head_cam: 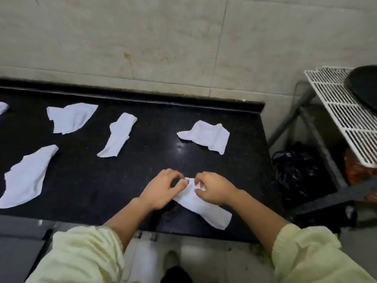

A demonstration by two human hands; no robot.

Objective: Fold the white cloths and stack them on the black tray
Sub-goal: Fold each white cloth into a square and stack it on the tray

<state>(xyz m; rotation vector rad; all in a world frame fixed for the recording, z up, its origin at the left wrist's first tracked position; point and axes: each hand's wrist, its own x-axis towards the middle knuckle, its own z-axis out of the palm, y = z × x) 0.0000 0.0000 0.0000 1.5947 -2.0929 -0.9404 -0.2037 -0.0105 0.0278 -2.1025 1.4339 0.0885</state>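
A white cloth (206, 209) lies as a narrow strip on the black counter (85, 184) near its front edge. My left hand (161, 188) and my right hand (214, 187) both pinch its far end, fingertips almost touching. Several other white cloths lie crumpled on the counter: one at the back right (206, 136), one in the middle (118, 135), one at the back left (70, 117), one at the front left (26, 176). The black tray (363, 88) rests on a white wire rack (334, 105) at the far right, partly cut off by the frame.
A tiled wall (163, 41) backs the counter. Right of the counter, a metal frame holds the rack, with a black plastic bag (299, 170) on the floor below. Another cloth's corner (3, 107) shows at the far left edge.
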